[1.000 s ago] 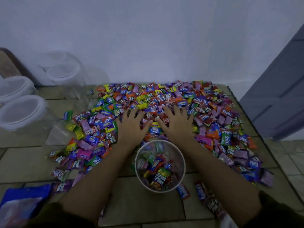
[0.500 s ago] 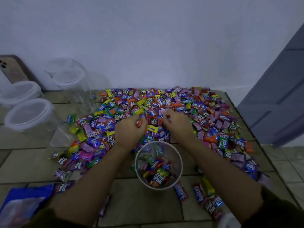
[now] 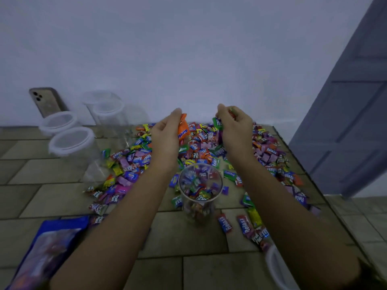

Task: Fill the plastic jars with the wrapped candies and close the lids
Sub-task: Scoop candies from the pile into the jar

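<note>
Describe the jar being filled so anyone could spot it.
Find the candy heap on the tiles. At its near edge, between the forearms, stands a clear jar. Unlike the white-lidded empty jars at left, it is open and holds candies.

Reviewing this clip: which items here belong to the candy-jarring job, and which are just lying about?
In the job: open jar, wrapped candies, lidded empty jars, left hand and right hand gripping candies.
Lying about: phone leaning on wall, blue bag, door.
</note>
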